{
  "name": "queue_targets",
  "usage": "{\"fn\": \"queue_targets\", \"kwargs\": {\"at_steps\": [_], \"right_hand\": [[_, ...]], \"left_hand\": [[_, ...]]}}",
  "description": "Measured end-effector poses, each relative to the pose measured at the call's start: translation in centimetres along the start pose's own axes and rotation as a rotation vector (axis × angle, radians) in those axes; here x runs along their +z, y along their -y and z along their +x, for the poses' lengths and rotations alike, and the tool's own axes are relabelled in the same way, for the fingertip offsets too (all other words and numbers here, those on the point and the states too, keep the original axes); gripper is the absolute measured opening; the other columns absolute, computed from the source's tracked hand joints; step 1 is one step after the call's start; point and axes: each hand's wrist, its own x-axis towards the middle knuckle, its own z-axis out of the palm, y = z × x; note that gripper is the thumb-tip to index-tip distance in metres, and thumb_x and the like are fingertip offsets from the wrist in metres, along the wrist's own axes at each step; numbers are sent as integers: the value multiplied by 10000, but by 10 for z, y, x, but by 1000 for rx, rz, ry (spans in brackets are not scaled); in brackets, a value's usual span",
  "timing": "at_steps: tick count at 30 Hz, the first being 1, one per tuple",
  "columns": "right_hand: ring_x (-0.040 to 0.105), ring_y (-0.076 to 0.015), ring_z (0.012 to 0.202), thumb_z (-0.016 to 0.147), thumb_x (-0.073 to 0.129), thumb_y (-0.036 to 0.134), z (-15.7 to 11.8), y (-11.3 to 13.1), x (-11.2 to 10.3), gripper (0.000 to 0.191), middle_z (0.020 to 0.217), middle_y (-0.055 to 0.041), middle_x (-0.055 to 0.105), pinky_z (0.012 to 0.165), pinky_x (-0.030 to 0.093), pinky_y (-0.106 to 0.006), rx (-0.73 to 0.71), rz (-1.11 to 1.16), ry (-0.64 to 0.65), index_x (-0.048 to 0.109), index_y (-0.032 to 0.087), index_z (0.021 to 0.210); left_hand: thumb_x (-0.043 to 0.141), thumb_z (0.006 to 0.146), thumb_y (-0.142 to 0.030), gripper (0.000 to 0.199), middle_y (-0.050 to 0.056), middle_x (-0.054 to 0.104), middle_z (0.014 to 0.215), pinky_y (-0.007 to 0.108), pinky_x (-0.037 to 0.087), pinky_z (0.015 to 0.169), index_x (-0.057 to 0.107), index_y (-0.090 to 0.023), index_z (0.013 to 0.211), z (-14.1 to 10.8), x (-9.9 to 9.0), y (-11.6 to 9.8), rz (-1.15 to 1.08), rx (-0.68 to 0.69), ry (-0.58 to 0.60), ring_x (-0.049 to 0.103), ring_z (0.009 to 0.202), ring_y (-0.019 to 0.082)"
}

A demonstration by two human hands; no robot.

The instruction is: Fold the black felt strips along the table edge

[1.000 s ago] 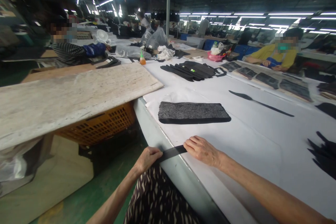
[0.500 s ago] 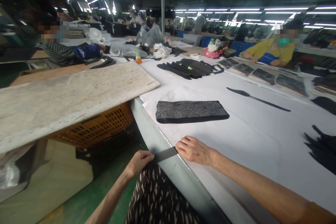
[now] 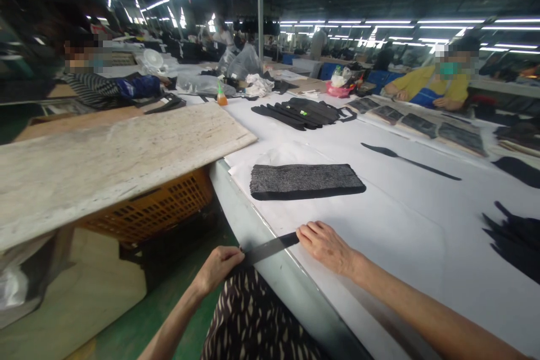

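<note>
A dark strip of fabric stretches across the table's edge between my hands. My left hand pinches one end, just off the edge and above my patterned clothing. The other end lies under my right hand, whose fingers are closed on it against the white table surface. Beyond my right hand lies a flat grey ribbed knit piece with a black border. Further right is a long, narrow black piece.
At the left a pale board juts over a yellow crate. Black pieces are fanned out farther back, with more at right. An orange bottle stands near the board. Co-workers sit at far left and far right.
My right hand has slid a little to the right along the table, and more of the strip shows between my hands. The left hand has shifted slightly left, still pinching its end.
</note>
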Motion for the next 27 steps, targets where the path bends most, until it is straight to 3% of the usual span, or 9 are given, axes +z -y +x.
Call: {"fn": "queue_targets", "kwargs": {"at_steps": [11,18,21,24,27], "right_hand": [[449,-188,724,765,458,-69,0,9,2,225,811,-63,504,596,388,-310,99,22,-35,562,122,821],[473,-190,733,760,462,-72,1,11,5,238,790,-56,514,612,410,-304,179,41,-57,557,125,852],[497,-183,750,761,475,-58,2,6,4,226,804,-50,535,630,424,-289,206,148,-33,552,139,842],[519,-135,709,736,420,-85,0,-4,1,303,816,-18,546,604,415,-230,408,380,-33,553,162,852],[515,-112,645,763,350,-69,4,-11,-7,355,796,-5,543,569,400,-209,658,509,-166,561,174,912]], "left_hand": [[497,686,-613,461,-38,302,583,255,237,550,408,-184,541,-20,-8,-10,-55,-44,73,271,598,121],[534,638,-681,519,-36,321,574,254,238,551,433,-183,533,-32,-12,-15,-98,-79,62,280,601,127],[546,648,-668,510,-33,342,574,251,255,559,453,-178,540,-34,-14,-21,-126,-72,50,294,608,130],[540,670,-649,494,-31,350,577,252,268,563,458,-175,553,-33,-12,-27,-170,-59,61,300,609,130],[537,669,-647,496,-35,330,567,251,245,538,433,-179,538,-29,-9,-33,-167,-44,67,277,586,121]]}}
